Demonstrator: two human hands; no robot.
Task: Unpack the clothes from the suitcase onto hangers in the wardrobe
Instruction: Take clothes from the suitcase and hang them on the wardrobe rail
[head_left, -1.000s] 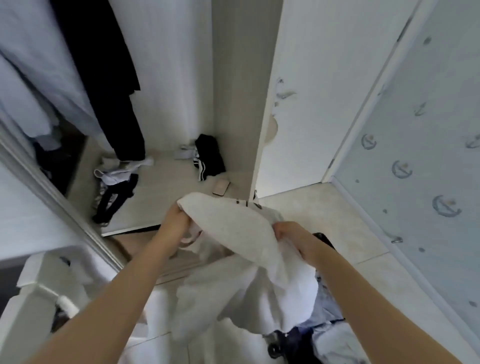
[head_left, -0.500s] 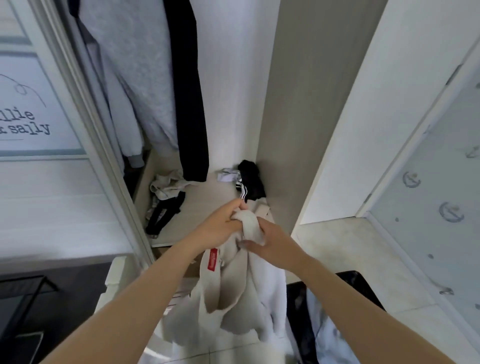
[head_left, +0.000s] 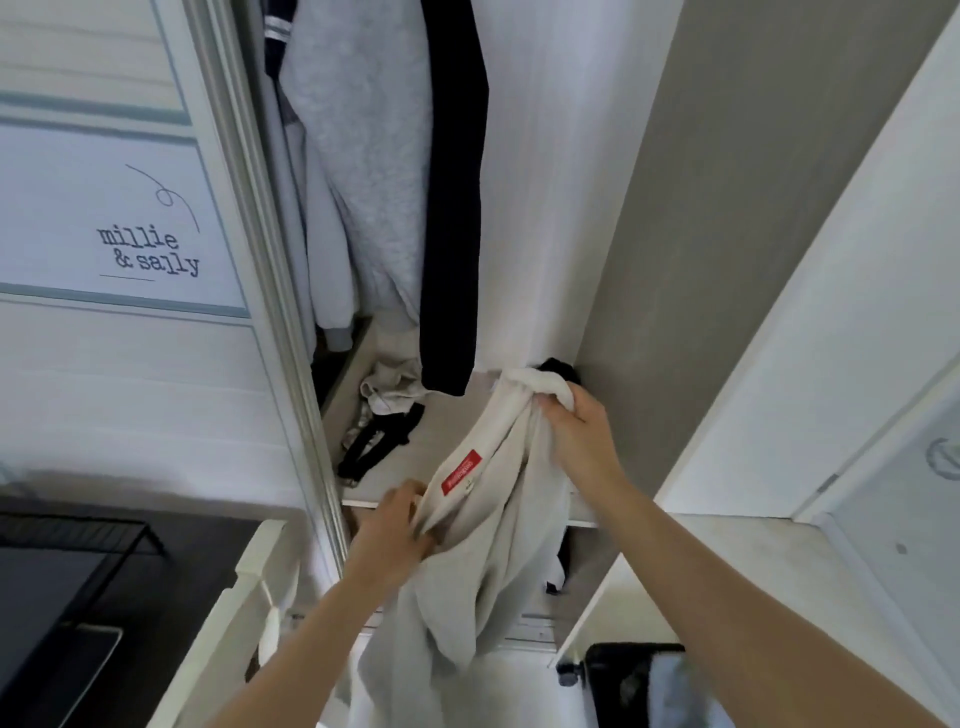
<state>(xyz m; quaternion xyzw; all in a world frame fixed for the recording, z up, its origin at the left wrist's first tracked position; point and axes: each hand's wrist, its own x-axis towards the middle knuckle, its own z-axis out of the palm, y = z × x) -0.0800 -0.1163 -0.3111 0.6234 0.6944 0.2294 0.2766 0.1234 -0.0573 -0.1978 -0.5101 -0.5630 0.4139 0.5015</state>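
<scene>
Currently a cream garment (head_left: 498, 519) is being held up in front of the wardrobe shelf (head_left: 447, 447). Its bunched top is being gripped by the right hand (head_left: 576, 431) over that shelf, and its edge is being pinched by the left hand (head_left: 395, 525) just below the shelf's front. It is being judged soft, light and floppy (likely to slump), so the shoulders are being favoured as holds.

My left grip (head_left: 400, 525) is motion-blurred on the cream top (head_left: 498, 519), and its red label (head_left: 461, 472) is unreadable. The suitcase (head_left: 618, 670) is cut off at the bottom edge; the grey sweatshirt (head_left: 363, 156) and dark garment (head_left: 452, 208) run off the top.
</scene>
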